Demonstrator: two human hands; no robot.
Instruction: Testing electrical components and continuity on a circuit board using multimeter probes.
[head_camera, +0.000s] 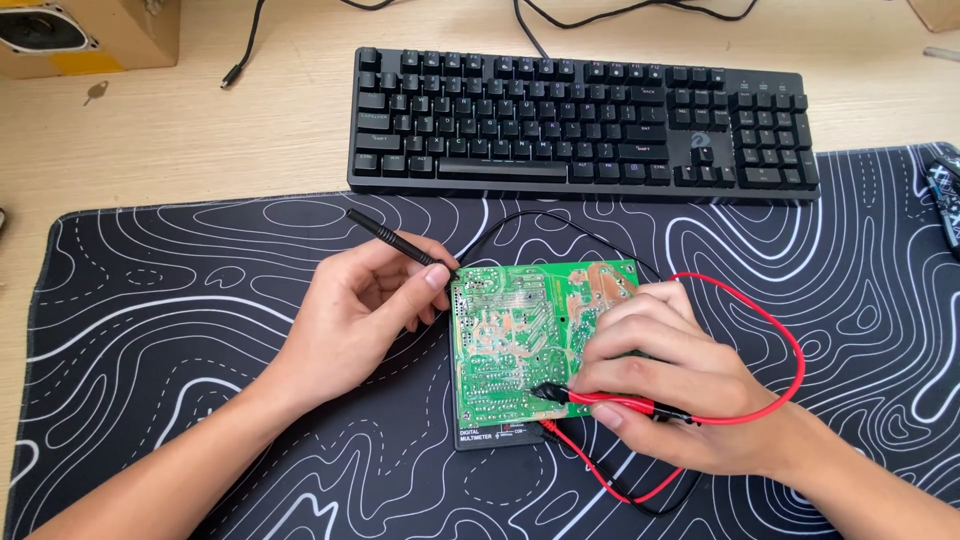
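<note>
Black and covered in white wavy lines, the mat (180, 330) lies over the pale wooden counter (250, 130) right in front of you.

Nearest to you, your right hand (680, 385) rests on the green circuit board (520, 340). Its fingers are closed around the red probe (610, 402), and the dark tip touches the board near the bottom edge. A red wire (780, 335) loops out to the side and back around.

Your left hand (360, 315) sits just beside the board. Its fingers pinch the black probe (395, 240), and the tip meets the board's top left corner. A black wire (560, 222) runs behind the board.

The board lies flat on top of a dark meter (495, 437), whose bottom edge peeks out. The board looks light and stiff, but it likely breaks easily. The side you see is full of little shiny metal bumps that may be sharp. Hold it by its bare edges, not by the bumps. The probes are thin and light, so hold them like pencils.

Farther away, a black keyboard (585, 125) sits on the counter. A cardboard box (90, 35) stands in the far left corner.
</note>
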